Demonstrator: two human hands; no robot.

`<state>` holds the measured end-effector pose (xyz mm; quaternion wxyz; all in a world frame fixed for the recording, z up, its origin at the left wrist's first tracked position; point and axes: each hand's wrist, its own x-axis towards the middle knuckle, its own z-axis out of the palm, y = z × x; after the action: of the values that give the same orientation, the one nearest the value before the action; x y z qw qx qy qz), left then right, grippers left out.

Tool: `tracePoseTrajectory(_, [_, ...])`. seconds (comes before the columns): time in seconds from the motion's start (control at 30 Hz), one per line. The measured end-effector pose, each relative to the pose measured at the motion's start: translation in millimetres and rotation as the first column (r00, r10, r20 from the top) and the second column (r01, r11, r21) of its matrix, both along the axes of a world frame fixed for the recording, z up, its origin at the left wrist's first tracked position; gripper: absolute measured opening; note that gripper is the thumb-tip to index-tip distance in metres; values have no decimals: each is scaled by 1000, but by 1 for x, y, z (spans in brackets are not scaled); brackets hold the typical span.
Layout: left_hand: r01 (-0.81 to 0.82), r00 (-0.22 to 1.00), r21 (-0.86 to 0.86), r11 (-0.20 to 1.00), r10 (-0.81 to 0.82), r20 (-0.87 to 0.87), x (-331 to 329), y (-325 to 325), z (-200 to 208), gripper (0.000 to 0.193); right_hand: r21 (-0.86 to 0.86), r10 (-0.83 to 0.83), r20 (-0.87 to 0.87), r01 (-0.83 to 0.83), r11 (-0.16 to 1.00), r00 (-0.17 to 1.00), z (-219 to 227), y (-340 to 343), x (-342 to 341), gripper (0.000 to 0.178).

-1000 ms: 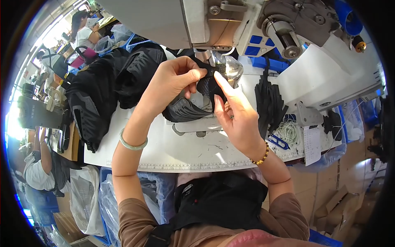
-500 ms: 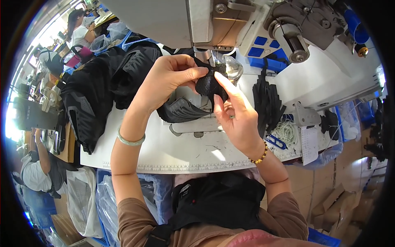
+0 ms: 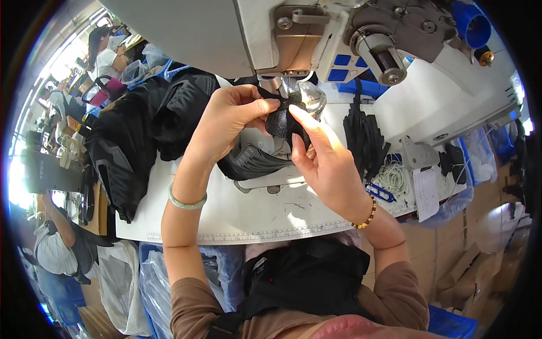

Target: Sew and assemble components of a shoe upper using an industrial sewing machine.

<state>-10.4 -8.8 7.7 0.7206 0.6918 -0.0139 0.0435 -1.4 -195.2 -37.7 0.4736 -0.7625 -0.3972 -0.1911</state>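
Black fabric piece (image 3: 280,120) between both hands

We could not see the needle of the grey-white industrial sewing machine (image 3: 237,34); the small black textured fabric piece (image 3: 280,117) and the left hand (image 3: 228,121) covered that spot. The machine's top was cut off by the upper edge. The right hand (image 3: 324,164) hid the lower part of the fabric piece, so we could not tell its full outline. The white scratched table (image 3: 237,214) lost its near corners behind the forearms. The far people at the upper left were too small and bent by the rim to make out. The heaped black garments (image 3: 135,130) merged into one dark mass.
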Motion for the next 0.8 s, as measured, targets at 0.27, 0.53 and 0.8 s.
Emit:
tracePoseTrajectory(0.27, [-10,999,-50,999,7,-47,4,-4,9,9,-31,-69,67,71,997,995,5,-1,-2,40])
tracePoseTrajectory(0.53, [48,997,-85,995,-53,-62,7,5,4,11,-45,-58,57,61,997,997,8,0,-1,41])
tracePoseTrajectory(0.8, [34,999,-149,988,-38,-23,9,3,3,8,189,119,-335,-57,980,935,3,-2,8,34])
